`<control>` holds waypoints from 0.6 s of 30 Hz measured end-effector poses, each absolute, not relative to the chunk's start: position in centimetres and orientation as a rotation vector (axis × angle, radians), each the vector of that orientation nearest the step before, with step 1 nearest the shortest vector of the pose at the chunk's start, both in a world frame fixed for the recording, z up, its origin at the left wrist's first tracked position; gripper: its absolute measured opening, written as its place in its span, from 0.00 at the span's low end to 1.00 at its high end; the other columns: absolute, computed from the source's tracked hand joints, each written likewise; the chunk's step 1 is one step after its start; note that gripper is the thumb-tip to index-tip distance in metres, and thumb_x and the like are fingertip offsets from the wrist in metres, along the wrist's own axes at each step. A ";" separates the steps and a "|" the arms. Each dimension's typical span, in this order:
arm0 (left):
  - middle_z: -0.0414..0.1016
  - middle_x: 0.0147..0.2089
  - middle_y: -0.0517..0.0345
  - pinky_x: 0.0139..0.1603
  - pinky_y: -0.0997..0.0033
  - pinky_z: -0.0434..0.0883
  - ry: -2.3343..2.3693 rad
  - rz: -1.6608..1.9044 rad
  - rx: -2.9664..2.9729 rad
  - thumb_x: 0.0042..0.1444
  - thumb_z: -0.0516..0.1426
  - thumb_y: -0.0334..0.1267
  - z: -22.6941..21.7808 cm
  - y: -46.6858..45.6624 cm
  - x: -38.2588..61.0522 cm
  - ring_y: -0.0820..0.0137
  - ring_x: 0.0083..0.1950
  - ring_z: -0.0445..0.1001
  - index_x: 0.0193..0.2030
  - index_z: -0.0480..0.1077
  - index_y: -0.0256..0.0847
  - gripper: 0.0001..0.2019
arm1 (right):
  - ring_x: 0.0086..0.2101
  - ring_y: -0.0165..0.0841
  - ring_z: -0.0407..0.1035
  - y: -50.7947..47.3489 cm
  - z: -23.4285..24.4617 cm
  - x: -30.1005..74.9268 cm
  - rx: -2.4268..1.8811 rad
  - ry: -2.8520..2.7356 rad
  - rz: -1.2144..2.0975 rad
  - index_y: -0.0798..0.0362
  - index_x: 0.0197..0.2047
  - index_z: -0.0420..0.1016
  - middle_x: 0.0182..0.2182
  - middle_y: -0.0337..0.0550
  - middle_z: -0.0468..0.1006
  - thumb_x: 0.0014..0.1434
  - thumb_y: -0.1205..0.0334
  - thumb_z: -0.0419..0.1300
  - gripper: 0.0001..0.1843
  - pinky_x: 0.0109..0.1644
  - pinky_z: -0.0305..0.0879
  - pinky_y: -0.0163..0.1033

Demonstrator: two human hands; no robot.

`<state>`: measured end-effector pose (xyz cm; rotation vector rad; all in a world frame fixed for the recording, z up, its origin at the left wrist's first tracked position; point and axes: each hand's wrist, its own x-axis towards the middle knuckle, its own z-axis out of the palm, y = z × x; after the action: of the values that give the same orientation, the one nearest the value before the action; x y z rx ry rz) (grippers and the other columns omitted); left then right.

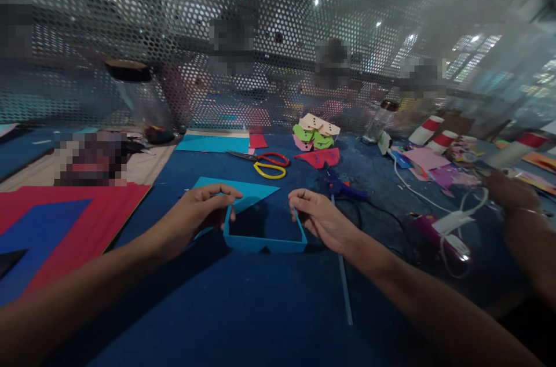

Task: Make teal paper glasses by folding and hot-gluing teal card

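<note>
A narrow blue paper strip [264, 243] is bent into a U shape above the dark blue table. My left hand [208, 205] pinches its left end, and the right end is between the thumb and fingers of my right hand [315, 213]. Behind the strip lies a blue paper sheet [256, 190], partly covered by my left hand. Farther back rest scissors [271, 165] with one red and one yellow handle loop. A blue glue gun [343, 184] lies just beyond my right hand, and a clear glue stick [345, 289] extends toward me from it.
Red paper sheets [130, 205] are stacked at left. Folded paper pieces [315, 132] with dots stand near the perforated metal screen [278, 37]. A purple glue gun [443, 237] and white cable [397, 167] lie at right, near another person's hand [512, 190]. Glass jars [145, 106] stand behind.
</note>
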<state>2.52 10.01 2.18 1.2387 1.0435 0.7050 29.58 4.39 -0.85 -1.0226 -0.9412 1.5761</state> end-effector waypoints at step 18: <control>0.78 0.33 0.54 0.30 0.76 0.72 0.842 0.772 1.007 0.56 0.62 0.36 1.6 10.9 1.7 0.72 0.29 0.71 0.38 0.79 0.37 0.07 | 0.28 0.25 0.66 4.3 0.4 29.1 -1.079 -0.794 1.563 0.54 0.35 0.77 0.29 0.34 0.72 0.45 0.54 0.79 0.21 0.33 0.62 0.31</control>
<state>1.68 10.88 1.63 1.0066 0.8415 0.7720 29.12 4.26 0.42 -1.0788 -0.7938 1.5629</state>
